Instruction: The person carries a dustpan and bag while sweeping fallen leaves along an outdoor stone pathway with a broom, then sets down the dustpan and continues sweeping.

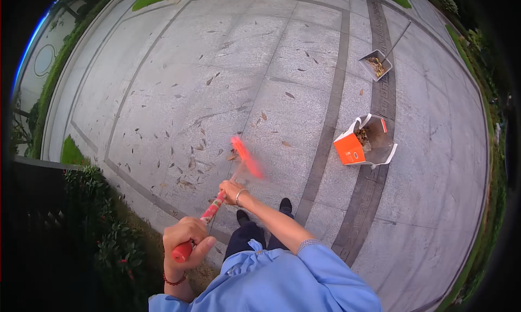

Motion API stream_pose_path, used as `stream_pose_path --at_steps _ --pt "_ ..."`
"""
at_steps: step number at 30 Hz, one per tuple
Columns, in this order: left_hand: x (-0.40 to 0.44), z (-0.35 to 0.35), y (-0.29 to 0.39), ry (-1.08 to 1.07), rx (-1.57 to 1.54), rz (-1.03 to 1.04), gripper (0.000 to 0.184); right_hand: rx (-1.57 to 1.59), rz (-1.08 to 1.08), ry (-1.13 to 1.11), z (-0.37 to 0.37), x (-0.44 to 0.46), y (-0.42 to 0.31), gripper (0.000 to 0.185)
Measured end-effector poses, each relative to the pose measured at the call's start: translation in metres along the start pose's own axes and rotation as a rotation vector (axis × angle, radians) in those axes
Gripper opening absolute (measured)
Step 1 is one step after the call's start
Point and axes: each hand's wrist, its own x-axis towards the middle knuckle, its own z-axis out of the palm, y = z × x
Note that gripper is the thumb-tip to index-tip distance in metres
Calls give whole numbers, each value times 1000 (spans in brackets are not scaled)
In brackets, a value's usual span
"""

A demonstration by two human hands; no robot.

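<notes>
My left hand [186,241] is closed round the red top end of a broom handle [213,208] with a red and white pattern. Lower down the same handle, my right hand [234,192] is wrapped round it, a silver bracelet at the wrist. The red broom head [247,159] is blurred by motion and rests on or just over the paving beyond my hands. A few brown leaves [232,155] lie at its left edge. Scattered dry leaves [187,183] lie on the grey paving left of the broom.
An orange and white bag [350,149] holding leaves stands open at the right. Farther off is a long-handled dustpan [375,65] with leaves in it. Dark shrubs [116,247] border the lower left. My shoes [286,205] are just below the broom.
</notes>
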Motion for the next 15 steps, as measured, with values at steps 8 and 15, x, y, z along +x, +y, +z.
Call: stream_pose_path --at_steps 8,15 --pt "-5 -68 -32 97 -356 114 26 -129 219 38 -38 -30 -34 8" --pt "-16 -36 -176 -117 -660 -142 25 -333 409 -129 26 -22 107 15"
